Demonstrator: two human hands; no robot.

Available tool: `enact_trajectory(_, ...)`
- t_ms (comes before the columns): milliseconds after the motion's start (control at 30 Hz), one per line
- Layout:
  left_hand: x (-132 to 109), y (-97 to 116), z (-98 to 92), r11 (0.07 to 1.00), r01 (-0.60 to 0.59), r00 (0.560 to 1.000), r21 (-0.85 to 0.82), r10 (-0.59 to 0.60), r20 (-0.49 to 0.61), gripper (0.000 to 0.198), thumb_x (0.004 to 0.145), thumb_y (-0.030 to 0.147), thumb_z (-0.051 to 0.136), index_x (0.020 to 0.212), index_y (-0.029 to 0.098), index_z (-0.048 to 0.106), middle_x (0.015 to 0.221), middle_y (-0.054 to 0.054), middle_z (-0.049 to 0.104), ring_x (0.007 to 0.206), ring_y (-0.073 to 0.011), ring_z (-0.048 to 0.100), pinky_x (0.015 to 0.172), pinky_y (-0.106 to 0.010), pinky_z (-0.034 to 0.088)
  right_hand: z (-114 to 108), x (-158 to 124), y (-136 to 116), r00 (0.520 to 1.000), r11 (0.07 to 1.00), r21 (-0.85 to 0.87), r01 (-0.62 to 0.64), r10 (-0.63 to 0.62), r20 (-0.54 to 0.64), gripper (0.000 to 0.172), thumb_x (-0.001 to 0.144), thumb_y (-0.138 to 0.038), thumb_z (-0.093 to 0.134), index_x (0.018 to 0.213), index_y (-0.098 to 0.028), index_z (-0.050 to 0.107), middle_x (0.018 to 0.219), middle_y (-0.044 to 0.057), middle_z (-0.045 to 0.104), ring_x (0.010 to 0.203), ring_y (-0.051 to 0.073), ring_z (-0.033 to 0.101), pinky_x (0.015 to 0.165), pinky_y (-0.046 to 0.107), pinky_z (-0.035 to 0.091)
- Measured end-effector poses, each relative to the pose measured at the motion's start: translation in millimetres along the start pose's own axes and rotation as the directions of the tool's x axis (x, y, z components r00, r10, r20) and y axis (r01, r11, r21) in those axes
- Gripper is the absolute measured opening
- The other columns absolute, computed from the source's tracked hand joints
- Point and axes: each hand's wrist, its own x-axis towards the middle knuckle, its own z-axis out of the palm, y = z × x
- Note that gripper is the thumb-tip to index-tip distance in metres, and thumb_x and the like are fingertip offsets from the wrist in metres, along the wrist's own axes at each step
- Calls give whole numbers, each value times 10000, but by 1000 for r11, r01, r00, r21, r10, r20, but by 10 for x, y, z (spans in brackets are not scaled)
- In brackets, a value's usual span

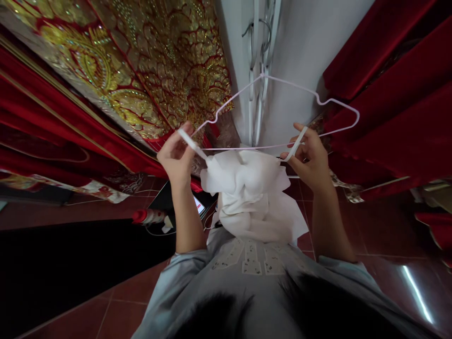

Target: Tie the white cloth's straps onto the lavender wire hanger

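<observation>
A white garment (247, 188) with moulded cups hangs in front of my body, its lower part loosely folded. My left hand (178, 153) pinches one of its white straps, stretched up and outward from the cup. On the other side my right hand (309, 153) has the second strap looped over its fingers, with thumb and fingers closed on it. A pale pink wire hanger (268, 77) is up behind the garment, its bottom bar level with the garment's top edge. The hanger's left end passes behind my left hand, and its right end sticks out beyond my right hand.
Red and gold embroidered garments (169, 61) hang at the left, and dark red ones (388, 89) at the right. A white metal rack (256, 94) stands against the wall. Low at the left are a red-capped bottle (146, 216) and a lit phone (199, 205).
</observation>
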Motion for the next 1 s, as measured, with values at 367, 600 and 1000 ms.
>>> enact_trajectory(367,555,-99,225,947,-111,798,301,-96,595,164,810,271,865,924,175,797,885,-58,746,843,-221,669,858,-308,531,-28,-4,-34,1000,998,-55,30,-30,-6,708,849,-540,792,1480,-340,538,1073,15,702,562,79,407,523,289,437)
enact_trajectory(600,545,-26,225,983,97,804,158,-171,570,275,652,118,922,879,198,790,874,-44,731,849,-218,656,847,-310,530,15,29,11,1000,1000,-2,29,-29,10,697,836,-529,808,1462,-360,551,1076,10,699,564,87,428,505,293,416)
enact_trajectory(1000,615,-9,330,909,-291,872,298,124,473,271,957,410,731,772,213,704,605,21,497,560,-149,434,585,-289,388,-297,230,442,883,991,52,121,-84,-461,567,809,-503,805,1307,-289,641,1358,85,676,1109,251,692,872,440,635)
